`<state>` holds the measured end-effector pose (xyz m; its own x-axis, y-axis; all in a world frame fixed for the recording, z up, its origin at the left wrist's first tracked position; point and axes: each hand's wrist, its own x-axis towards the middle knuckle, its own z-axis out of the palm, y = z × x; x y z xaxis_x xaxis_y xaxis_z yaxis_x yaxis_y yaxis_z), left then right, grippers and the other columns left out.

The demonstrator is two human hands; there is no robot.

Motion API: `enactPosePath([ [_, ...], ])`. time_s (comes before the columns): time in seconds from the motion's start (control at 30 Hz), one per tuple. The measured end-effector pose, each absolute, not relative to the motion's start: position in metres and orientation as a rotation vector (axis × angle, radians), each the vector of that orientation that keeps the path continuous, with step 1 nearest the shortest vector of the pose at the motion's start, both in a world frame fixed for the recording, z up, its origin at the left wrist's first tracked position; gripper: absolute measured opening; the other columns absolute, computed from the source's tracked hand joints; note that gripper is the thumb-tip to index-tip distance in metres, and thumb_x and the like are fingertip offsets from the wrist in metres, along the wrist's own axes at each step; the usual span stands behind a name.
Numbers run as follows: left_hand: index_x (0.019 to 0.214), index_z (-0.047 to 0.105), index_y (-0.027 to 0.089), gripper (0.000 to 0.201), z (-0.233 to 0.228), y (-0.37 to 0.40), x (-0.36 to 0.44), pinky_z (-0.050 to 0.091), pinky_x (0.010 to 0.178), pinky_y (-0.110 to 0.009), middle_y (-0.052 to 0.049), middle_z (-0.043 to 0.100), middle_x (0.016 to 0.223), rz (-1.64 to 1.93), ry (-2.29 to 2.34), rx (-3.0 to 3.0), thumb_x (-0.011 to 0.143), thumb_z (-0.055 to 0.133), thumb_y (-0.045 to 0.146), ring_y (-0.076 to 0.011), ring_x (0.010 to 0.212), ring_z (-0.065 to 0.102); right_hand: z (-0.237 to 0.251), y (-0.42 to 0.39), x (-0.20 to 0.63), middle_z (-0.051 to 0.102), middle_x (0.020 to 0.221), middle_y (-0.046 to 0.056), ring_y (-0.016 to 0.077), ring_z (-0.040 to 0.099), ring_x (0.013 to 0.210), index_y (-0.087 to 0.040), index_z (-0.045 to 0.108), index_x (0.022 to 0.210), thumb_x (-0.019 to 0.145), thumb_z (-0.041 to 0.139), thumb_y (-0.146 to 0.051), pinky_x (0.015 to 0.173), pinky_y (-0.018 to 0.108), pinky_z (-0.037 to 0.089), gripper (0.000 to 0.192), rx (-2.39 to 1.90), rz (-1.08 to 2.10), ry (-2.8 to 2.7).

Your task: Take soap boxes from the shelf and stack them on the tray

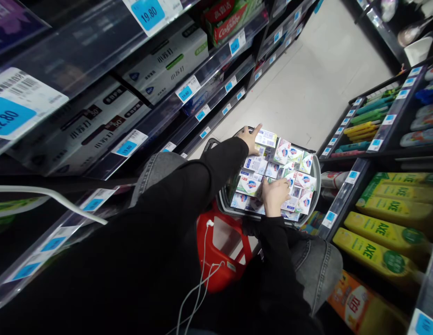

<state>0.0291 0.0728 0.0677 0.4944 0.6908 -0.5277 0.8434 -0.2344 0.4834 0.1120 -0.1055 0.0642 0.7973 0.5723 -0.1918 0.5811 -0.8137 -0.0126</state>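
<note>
A dark bin with a pale rim (318,179) sits low in front of me, filled with small white soap boxes (249,185) that carry blue and red logos. At its far left side is my left hand (250,139), index finger stretched out towards a yellowish box (266,138) and thumb apart. My right hand (275,195) rests over the boxes at the near side, thumb and fingers spread, touching the packs. It hides part of the boxes under it. The boxes lie in uneven layers, some flat and some tilted.
A red plastic stool (216,277) stands below the bin, with white cords (197,298) hanging over it. Shelves with boxed goods (167,63) and price tags rise on the left. Yellow AXE bottles (373,251) line the right shelf. Pale floor (307,88) runs ahead.
</note>
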Motion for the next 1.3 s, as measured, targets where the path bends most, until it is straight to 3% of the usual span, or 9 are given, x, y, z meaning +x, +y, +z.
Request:
enactPosePath([
  [0.13,0.156,0.019,0.026,0.101,0.05,0.096,0.027,0.035,0.11,-0.035,-0.015,0.035,0.149,-0.173,1.124,1.976,0.072,0.074,0.043,-0.0303,0.132,0.046,0.062,-0.087,0.149,0.055,0.122,0.024,0.0365,0.046,0.116,-0.009,0.055,0.12,0.085,0.055,-0.046,0.097,0.053,0.037,0.05,2.922,-0.12,1.398],
  [0.27,0.151,0.031,0.023,0.09,0.036,0.099,0.03,0.036,0.108,-0.03,-0.012,0.05,0.139,-0.033,1.115,1.924,0.072,0.074,0.034,-0.0258,0.13,0.048,0.052,-0.038,0.21,0.046,0.138,0.021,0.0327,0.041,0.125,-0.013,0.044,0.138,0.082,0.059,-0.045,0.104,0.048,0.032,0.067,2.731,-0.292,1.697],
  [0.47,0.156,0.014,0.022,0.1,0.023,0.095,0.029,0.039,0.104,-0.024,-0.007,0.054,0.14,0.068,1.028,1.732,0.073,0.069,0.025,-0.0183,0.123,0.055,0.037,0.005,0.252,0.042,0.145,0.02,0.0324,0.041,0.131,-0.013,0.036,0.149,0.071,0.074,-0.043,0.109,0.045,0.03,0.092,2.336,-0.631,1.906],
  [0.7,0.152,0.029,0.026,0.09,0.023,0.092,0.027,0.042,0.103,-0.026,-0.004,0.056,0.137,0.065,1.077,1.741,0.073,0.071,0.027,-0.0207,0.121,0.056,0.033,0.018,0.241,0.047,0.138,0.018,0.0295,0.046,0.124,-0.015,0.046,0.144,0.085,0.06,-0.04,0.106,0.043,0.033,0.065,2.4,-0.674,1.962],
  [0.8,0.151,0.03,0.025,0.088,0.026,0.092,0.026,0.042,0.102,-0.026,-0.004,0.058,0.136,0.059,1.065,1.763,0.073,0.071,0.028,-0.0211,0.119,0.057,0.027,0.019,0.236,0.054,0.129,0.018,0.0268,0.048,0.123,-0.011,0.045,0.144,0.089,0.054,-0.036,0.106,0.041,0.033,0.06,2.395,-0.702,1.99],
  [0.87,0.151,0.031,0.024,0.087,0.027,0.091,0.025,0.042,0.102,-0.026,-0.004,0.058,0.135,0.046,1.067,1.785,0.074,0.071,0.028,-0.0213,0.119,0.058,0.024,0.014,0.231,0.052,0.134,0.019,0.0267,0.044,0.127,-0.011,0.042,0.145,0.092,0.048,-0.035,0.108,0.042,0.031,0.058,2.4,-0.639,2.001],
  [1.0,0.154,0.024,0.025,0.091,0.026,0.09,0.027,0.041,0.103,-0.027,-0.004,0.058,0.136,0.017,1.083,1.782,0.075,0.069,0.029,-0.0215,0.12,0.057,0.019,-0.003,0.215,0.041,0.146,0.019,0.0246,0.03,0.139,-0.011,0.035,0.148,0.099,0.028,-0.032,0.112,0.046,0.024,0.053,2.41,-0.406,2.003],
  [1.1,0.157,0.015,0.025,0.096,0.024,0.09,0.028,0.041,0.103,-0.027,-0.005,0.057,0.137,0.001,1.079,1.772,0.077,0.067,0.029,-0.0214,0.121,0.057,0.014,-0.005,0.205,0.038,0.148,0.02,0.0247,0.028,0.141,-0.01,0.032,0.149,0.1,0.019,-0.03,0.112,0.047,0.023,0.054,2.466,-0.28,1.954],
  [1.3,0.158,0.011,0.021,0.095,0.024,0.092,0.028,0.04,0.103,-0.024,-0.006,0.057,0.137,-0.031,1.065,1.826,0.079,0.063,0.031,-0.0197,0.123,0.056,0.027,-0.004,0.201,0.033,0.15,0.022,0.0335,0.03,0.138,-0.013,0.037,0.146,0.098,0.027,-0.042,0.108,0.057,0.026,0.057,2.688,-0.191,1.73],
])
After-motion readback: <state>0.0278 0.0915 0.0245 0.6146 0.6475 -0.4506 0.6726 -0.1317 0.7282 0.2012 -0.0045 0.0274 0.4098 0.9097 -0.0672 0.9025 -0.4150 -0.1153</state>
